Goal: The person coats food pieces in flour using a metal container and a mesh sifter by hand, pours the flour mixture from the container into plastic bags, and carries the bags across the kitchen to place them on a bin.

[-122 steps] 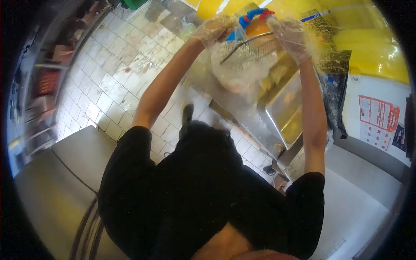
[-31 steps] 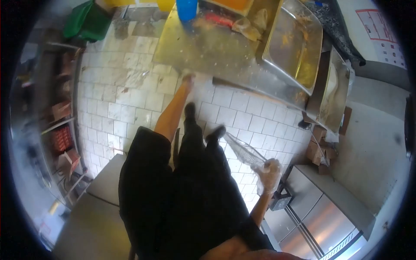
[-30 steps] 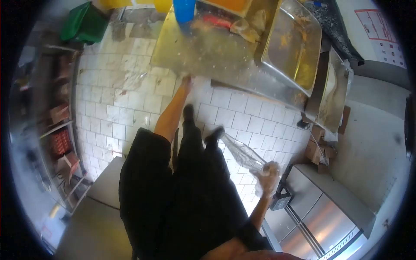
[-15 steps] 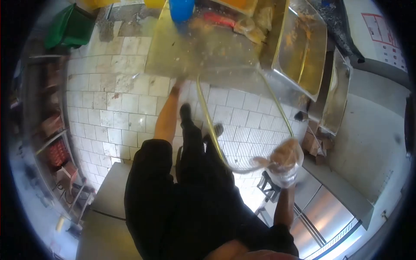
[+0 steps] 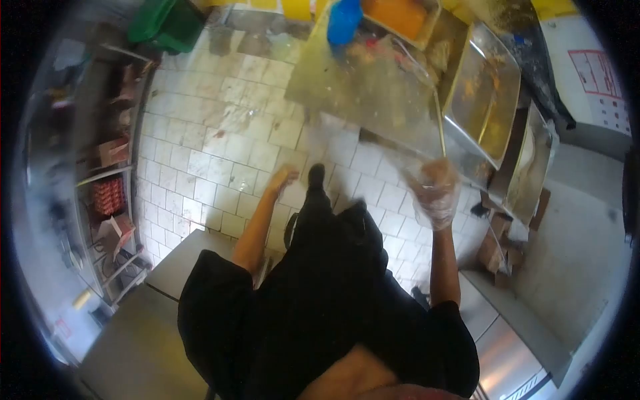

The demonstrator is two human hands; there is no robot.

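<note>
Our gloved right hand point(image 5: 437, 190) was clamped on a blurred, metal-rimmed wire basket point(image 5: 440, 125) reaching over the counter point(image 5: 347, 93), likely held by one end to leave the rest free. Our bare left hand point(image 5: 285, 178) hung empty above the tiled floor point(image 5: 263, 127), fingers loosely apart.
</note>
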